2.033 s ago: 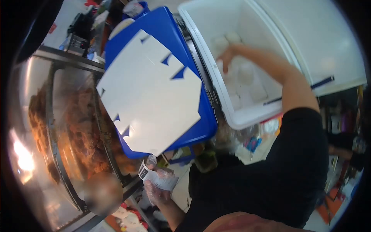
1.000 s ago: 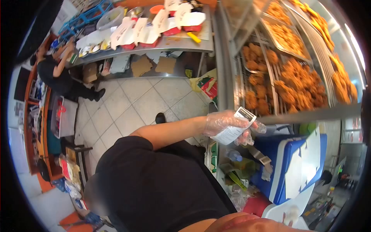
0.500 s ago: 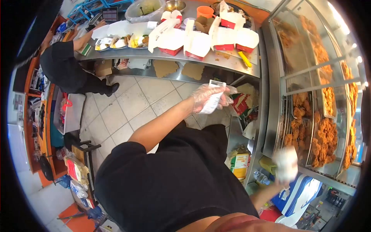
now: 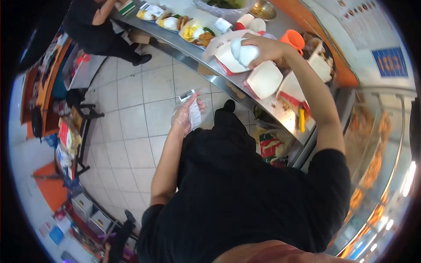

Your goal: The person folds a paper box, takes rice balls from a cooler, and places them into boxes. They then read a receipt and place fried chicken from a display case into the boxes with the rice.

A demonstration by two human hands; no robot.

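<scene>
My left hand (image 4: 189, 113), in a clear plastic glove, is closed on a printed paper slip (image 4: 194, 115) above the tiled floor. Over the steel counter, my right hand (image 4: 267, 50) grips a rounded white bundle (image 4: 244, 53), its wrapping smooth and pale. The bundle overlaps an open red-and-white takeaway box (image 4: 228, 60), close over its lid. Beside it stands another takeaway box (image 4: 265, 81) with its white inner side showing. Part of my right fingers is hidden behind the bundle.
Open meal boxes (image 4: 199, 35) with rice and egg line the counter's far side. An orange cup (image 4: 293, 40) stands behind the boxes, and a yellow-handled tool (image 4: 302, 119) lies near the edge. A co-worker (image 4: 94, 26) stands at upper left. The glass fried-chicken cabinet (image 4: 372, 144) is on my right.
My right hand has carried the white bundle from beside the chicken cabinet up over the counter boxes. My view has turned; the left hand still holds the slip.
</scene>
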